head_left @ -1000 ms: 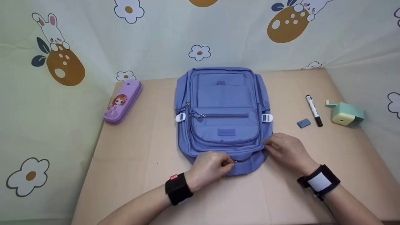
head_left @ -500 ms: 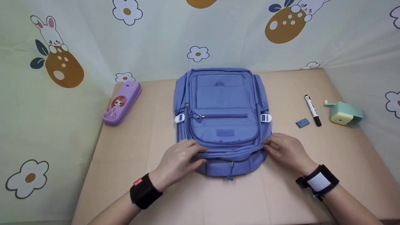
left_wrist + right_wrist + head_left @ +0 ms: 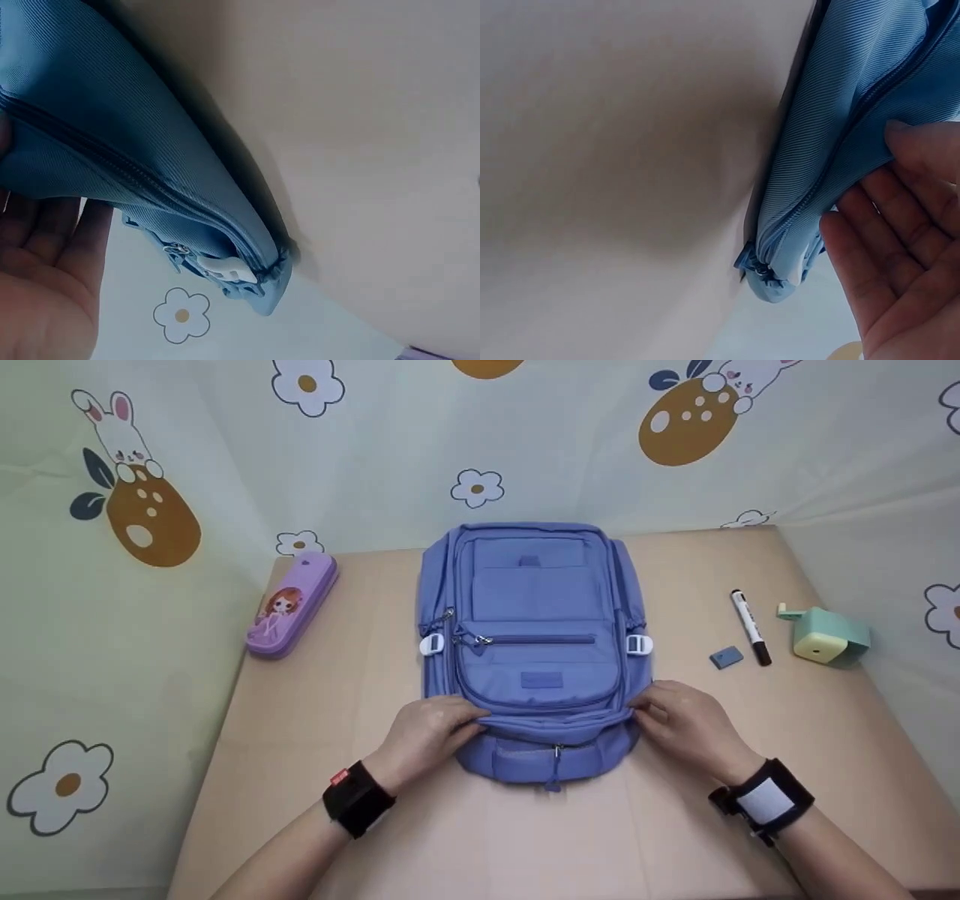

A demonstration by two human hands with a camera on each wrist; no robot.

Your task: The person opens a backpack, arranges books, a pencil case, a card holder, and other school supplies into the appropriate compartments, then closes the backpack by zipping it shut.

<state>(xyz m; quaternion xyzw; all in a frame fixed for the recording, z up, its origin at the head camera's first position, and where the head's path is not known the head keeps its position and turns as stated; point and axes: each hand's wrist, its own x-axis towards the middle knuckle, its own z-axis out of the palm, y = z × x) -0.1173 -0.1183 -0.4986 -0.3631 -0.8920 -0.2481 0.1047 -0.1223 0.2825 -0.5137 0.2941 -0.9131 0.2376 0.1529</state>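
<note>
A blue backpack (image 3: 536, 592) lies on its back on the table, front pockets facing up. My left hand (image 3: 431, 731) pinches the edge of its front section at the near left corner. At the near right corner, my right hand (image 3: 694, 724) pinches the same edge between thumb and fingers. In the left wrist view, a long zipper (image 3: 127, 169) runs along the bag's side past the fingers. The right wrist view shows the thumb pressing the fabric (image 3: 870, 150) beside another stretch of zipper. A zipper pull (image 3: 556, 769) dangles at the bag's near end.
To the left lies a purple pencil case (image 3: 292, 607) with a cartoon girl on it. On the right are a blue-grey eraser (image 3: 726, 657), a black-and-white marker (image 3: 750, 626) and a green-and-yellow crank pencil sharpener (image 3: 829, 636). A patterned curtain (image 3: 390, 457) borders the table (image 3: 322, 765).
My left hand has let go of the zipper pull at the near end and moved left to the bag's near left corner, where it now grips the edge. The right hand has stayed put.
</note>
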